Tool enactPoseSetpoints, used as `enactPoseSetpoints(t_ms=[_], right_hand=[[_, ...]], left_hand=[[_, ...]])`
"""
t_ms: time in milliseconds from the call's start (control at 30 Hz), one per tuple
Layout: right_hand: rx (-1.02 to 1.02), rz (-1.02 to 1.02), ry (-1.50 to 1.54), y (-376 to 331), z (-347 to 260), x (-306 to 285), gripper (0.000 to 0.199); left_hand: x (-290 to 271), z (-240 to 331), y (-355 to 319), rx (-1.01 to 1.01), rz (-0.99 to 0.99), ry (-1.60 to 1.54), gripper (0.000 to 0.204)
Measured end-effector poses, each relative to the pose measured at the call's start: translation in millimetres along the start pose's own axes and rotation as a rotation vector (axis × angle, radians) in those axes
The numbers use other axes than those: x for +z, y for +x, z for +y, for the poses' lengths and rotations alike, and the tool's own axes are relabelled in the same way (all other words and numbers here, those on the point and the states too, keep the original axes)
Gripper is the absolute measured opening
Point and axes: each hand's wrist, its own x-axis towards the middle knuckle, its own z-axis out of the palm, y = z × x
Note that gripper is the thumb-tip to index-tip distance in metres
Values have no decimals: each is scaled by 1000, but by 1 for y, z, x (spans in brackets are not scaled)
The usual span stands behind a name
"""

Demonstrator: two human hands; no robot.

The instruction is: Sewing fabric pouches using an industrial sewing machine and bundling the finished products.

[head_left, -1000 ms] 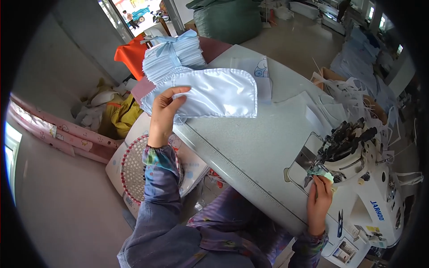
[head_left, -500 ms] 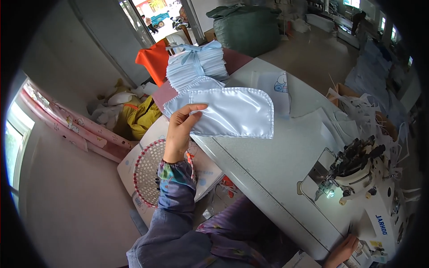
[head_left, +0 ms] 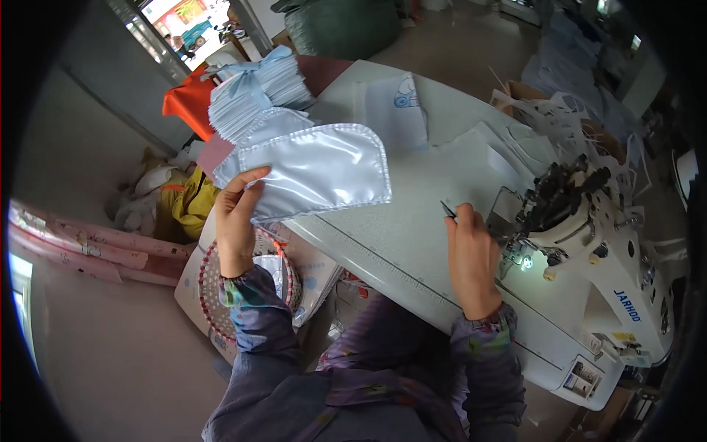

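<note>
My left hand (head_left: 237,221) pinches the left edge of a shiny pale-blue satin piece (head_left: 324,169) between thumb and fingers. The piece has one rounded corner and a stitched border, and is held up over the left side of the sewing table (head_left: 398,243). More pale-blue pieces (head_left: 272,125) lie just behind it, partly covered. Over the table, left of the sewing machine (head_left: 582,228), my right hand (head_left: 473,258) is closed around a small dark pointed tool (head_left: 448,210). Only the tool's tip shows, so its exact kind is unclear. The machine's lamp is lit near the needle.
A tied bundle of pale-blue pieces (head_left: 261,96) stands at the far left, beside orange cloth (head_left: 185,103). A woven basket (head_left: 208,295) sits below my left forearm. A printed translucent sheet (head_left: 390,110) lies at the back; white strips (head_left: 560,118) heap beyond the machine.
My right hand has come up from the machine's near end to over the table, with the pointed tool showing. The view has shifted; my left hand still holds the satin piece.
</note>
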Motion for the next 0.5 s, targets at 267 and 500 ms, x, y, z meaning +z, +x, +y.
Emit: enactPoseSetpoints(t_ms=[267,500], right_hand=[[-4,102,509,-22,2,-4,18],[289,-156,1294,-11,-67,-8,13]], left_hand=[[32,9,-9,5,20,-150,46],[92,15,-40,159,-32,-14,58]])
